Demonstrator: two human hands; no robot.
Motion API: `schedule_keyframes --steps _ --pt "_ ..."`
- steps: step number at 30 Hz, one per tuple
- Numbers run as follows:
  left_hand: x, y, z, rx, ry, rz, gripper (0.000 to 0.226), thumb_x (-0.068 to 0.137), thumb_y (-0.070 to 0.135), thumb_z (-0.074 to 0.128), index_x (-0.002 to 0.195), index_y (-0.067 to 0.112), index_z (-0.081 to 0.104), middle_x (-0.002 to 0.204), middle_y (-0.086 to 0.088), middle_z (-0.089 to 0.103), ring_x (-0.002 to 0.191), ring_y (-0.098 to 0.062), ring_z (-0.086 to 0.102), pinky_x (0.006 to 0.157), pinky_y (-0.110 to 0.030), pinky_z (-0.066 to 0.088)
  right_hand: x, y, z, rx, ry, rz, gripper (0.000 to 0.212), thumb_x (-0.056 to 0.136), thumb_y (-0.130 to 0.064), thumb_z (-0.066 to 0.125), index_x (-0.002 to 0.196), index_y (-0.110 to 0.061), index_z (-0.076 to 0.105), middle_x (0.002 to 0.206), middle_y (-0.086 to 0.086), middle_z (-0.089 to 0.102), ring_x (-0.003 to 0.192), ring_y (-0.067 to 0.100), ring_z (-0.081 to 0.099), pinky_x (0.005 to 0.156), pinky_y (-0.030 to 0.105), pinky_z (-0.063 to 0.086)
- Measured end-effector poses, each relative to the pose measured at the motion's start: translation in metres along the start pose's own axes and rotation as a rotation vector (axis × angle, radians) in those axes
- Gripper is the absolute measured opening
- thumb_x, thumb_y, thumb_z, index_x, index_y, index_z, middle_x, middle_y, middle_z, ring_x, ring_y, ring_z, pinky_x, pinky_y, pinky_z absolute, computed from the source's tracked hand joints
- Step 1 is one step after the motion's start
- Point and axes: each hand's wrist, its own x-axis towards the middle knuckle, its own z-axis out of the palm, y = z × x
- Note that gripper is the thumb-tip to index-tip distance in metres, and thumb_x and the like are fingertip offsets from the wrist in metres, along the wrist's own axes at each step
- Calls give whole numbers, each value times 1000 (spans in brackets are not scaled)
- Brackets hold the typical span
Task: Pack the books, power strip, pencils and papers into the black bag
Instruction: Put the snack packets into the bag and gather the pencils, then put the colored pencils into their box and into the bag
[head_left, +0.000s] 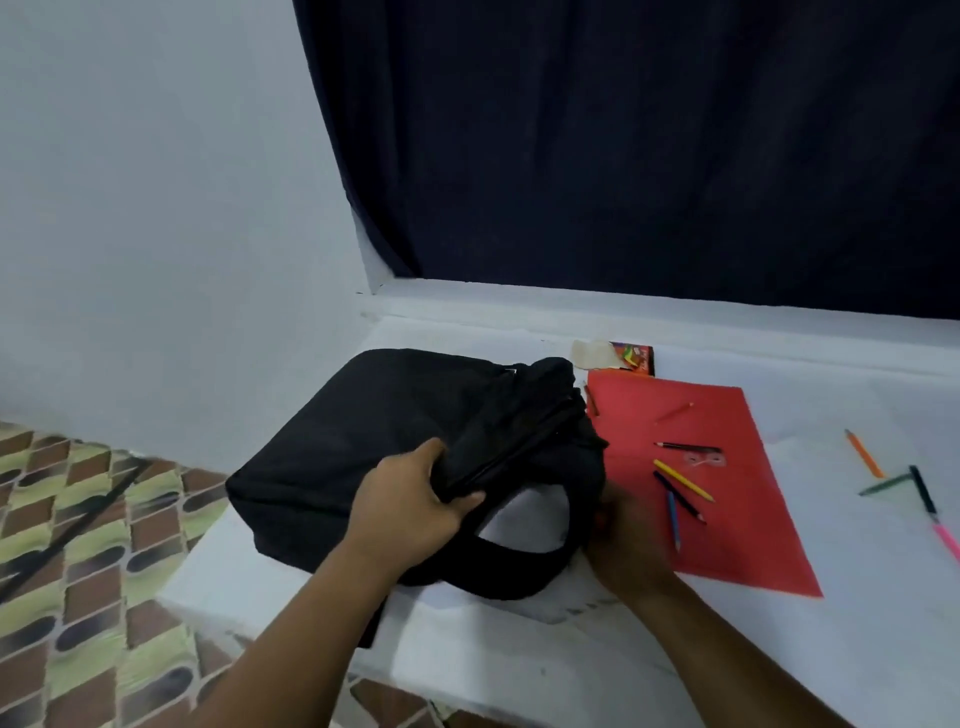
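A soft black fabric bag (374, 441) lies on the white tabletop (519, 649). The left hand (415, 499) grips its bunched opening edge. The right hand (623, 540) is blurred against the bag's right side; its grip cannot be told. Loose coloured pencils (681, 479) lie on a red paper sheet (727, 519) beside it.

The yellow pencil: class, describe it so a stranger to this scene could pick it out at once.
Find the red paper sheet lying right of the black bag. Near the sheet's middle lie several pencils; the yellow pencil slants down to the right. Its neighbours there are black, blue and red; it alone is yellow.
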Motion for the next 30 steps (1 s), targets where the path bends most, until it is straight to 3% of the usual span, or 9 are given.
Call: schedule_keyframes --steps 3,7,10,12,15,18,21,26,30 --pt "5 9 -3 206 -94 166 50 67 70 70 78 26 49 69 12 57 66 -13 59 56 -28 41 -9 19 -2 -204 9 110 15 85 1 58 95 -7 68 90 6 68 83 21 65 71 32 48" --pt "11 28 -8 367 -306 246 70 57 94 56 86 31 57 83 12 62 79 -14 64 62 -28 44 -30 16 -21 -178 161 125 20 77 14 59 84 -2 69 80 4 66 74 24 62 58 27 37" --pt "18 45 -12 357 -334 210 86 53 104 36 82 28 64 75 12 63 73 -10 61 60 -27 43 -42 15 -37 -300 245 -1 22 79 6 59 89 -7 73 82 2 67 74 24 61 62 15 31" --pt "26 54 -11 266 -276 191 80 62 100 31 82 30 65 72 12 64 71 -7 61 61 -25 45 -42 19 -46 -340 239 -8 22 86 -1 57 95 -12 74 89 4 71 81 26 65 69 16 33" --pt "41 62 -1 73 -177 152 50 80 78 49 78 30 64 68 13 65 70 -6 63 68 -30 56 -38 19 -59 -319 321 13 22 88 1 65 104 -11 75 102 3 73 93 24 67 80 21 42" --pt "61 71 11 -9 -176 143 34 86 59 63 76 27 66 68 13 65 68 -3 61 67 -28 55 -26 13 -74 -252 336 33 27 88 2 65 107 -15 74 100 -10 67 93 12 62 79 1 34" --pt "83 81 25 -55 -185 146 27 88 52 66 77 28 67 71 14 65 68 -1 61 63 -24 50 -2 16 -87 -207 345 52 28 86 1 66 108 -16 74 98 -14 62 90 -3 52 79 -4 32" --pt "132 102 59 -144 -181 171 19 90 40 69 80 24 70 76 12 69 73 -3 64 70 -21 52 53 35 -102 -115 294 90 29 88 -3 64 112 -16 71 110 -6 68 98 5 60 81 -3 35" --pt "190 120 98 -270 -221 38 16 89 38 69 90 22 72 88 11 71 81 3 62 66 -7 40 112 54 -112 -116 208 116 33 88 -7 64 119 -16 68 117 -5 68 103 4 58 86 9 38"
